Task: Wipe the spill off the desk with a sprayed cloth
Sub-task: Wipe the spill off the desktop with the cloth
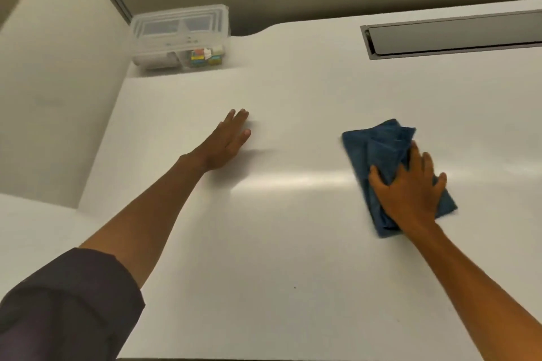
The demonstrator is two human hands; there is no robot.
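Note:
A folded blue cloth [372,149] lies flat on the white desk [293,228], right of centre. My right hand [410,187] presses down on the near half of the cloth with fingers spread. My left hand [227,142] rests flat on the bare desk to the left, fingers together and holding nothing. No spill shows on the surface; only a glossy reflection band runs between the hands. No spray bottle is in view.
A clear plastic box [180,38] with small coloured items inside stands at the desk's back left corner. A grey cable slot [451,35] is set into the back right. A white partition [58,91] rises along the left side.

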